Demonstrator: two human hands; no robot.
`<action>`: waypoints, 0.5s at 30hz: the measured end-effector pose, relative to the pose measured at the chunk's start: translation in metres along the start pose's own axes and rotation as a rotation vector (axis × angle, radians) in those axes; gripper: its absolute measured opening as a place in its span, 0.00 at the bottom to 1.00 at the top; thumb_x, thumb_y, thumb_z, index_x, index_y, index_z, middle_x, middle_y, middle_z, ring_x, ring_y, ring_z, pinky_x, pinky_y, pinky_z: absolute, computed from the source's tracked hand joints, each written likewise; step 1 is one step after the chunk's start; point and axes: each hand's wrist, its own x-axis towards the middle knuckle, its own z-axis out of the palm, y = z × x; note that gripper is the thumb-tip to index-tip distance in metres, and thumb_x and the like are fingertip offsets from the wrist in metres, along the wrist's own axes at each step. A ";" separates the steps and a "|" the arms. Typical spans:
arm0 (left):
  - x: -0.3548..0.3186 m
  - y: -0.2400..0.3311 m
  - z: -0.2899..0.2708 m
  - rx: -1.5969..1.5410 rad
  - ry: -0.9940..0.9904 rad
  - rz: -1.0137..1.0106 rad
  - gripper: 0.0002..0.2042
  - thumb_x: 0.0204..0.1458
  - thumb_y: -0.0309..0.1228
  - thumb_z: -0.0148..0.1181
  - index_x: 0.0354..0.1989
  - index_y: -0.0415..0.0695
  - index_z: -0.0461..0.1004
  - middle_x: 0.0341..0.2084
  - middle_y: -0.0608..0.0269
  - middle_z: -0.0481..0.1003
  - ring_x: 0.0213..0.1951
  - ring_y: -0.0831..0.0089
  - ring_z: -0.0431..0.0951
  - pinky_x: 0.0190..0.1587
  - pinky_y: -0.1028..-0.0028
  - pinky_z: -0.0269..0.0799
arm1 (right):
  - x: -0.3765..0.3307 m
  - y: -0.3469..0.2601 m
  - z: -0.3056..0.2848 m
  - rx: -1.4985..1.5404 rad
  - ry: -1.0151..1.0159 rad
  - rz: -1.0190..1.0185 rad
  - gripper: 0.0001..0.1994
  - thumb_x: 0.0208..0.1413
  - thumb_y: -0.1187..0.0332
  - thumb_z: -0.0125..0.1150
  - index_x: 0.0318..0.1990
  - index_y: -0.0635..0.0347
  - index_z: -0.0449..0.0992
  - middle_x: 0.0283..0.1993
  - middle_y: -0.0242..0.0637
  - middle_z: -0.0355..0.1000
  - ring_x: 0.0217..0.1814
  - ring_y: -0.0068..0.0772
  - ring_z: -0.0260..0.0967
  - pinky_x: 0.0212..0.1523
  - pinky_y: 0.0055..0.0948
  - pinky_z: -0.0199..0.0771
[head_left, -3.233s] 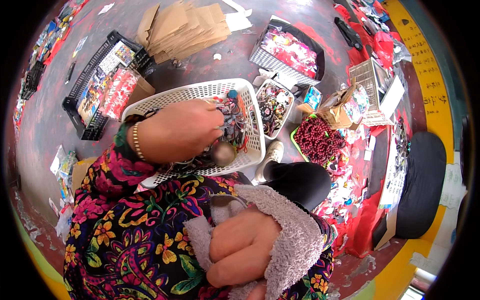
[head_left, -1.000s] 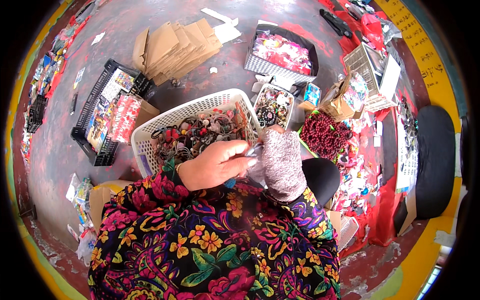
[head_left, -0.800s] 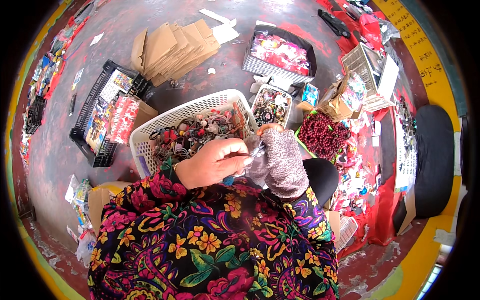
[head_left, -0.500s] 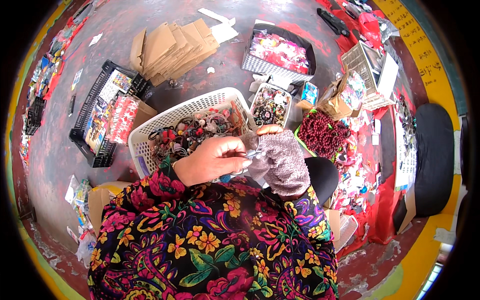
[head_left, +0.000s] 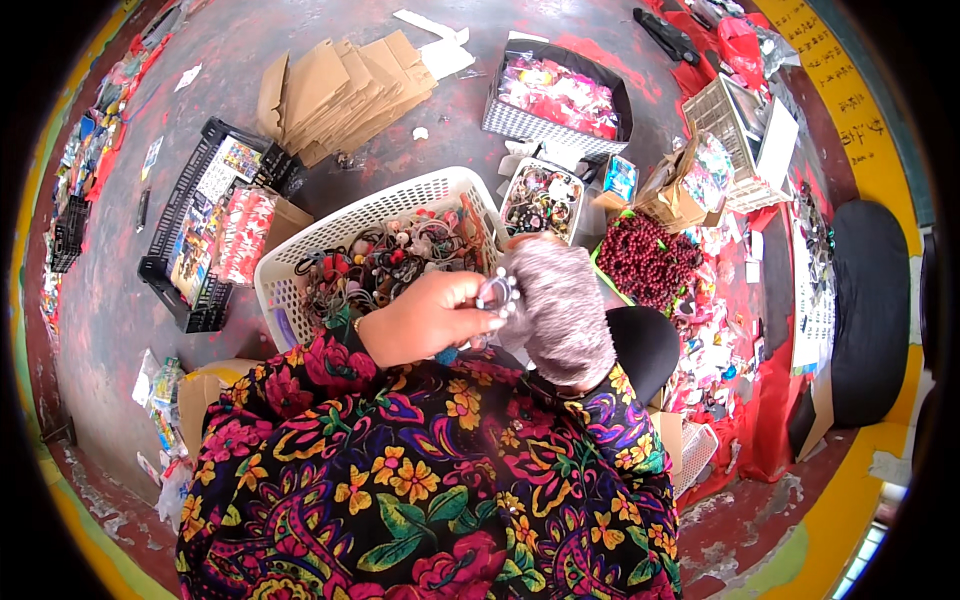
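Head view: at left, a slatted black plastic crate (head_left: pixel 208 308). Left of centre, a white basket (head_left: pixel 385 202) of perforated plastic holds tangled bands (head_left: pixel 390 258). At centre, the left hand (head_left: pixel 420 322) pinches a pale-beaded ring (head_left: pixel 497 293) beside fuzzy grey cloth (head_left: pixel 562 305); that cloth mostly hides the right hand (head_left: pixel 523 240), its grip unclear. Farther right, glossy dark-red beads (head_left: pixel 648 262) heap up; upper right, dark characters line a yellow band (head_left: pixel 845 112).
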 end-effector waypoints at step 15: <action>-0.006 0.008 -0.003 -0.038 -0.141 -0.060 0.08 0.58 0.28 0.48 0.36 0.37 0.71 0.27 0.68 0.72 0.27 0.82 0.73 0.30 0.81 0.68 | -0.021 -0.004 0.019 1.072 -0.088 0.373 0.16 0.45 0.75 0.63 0.45 0.59 0.72 0.39 0.38 0.68 0.39 0.27 0.71 0.39 0.27 0.72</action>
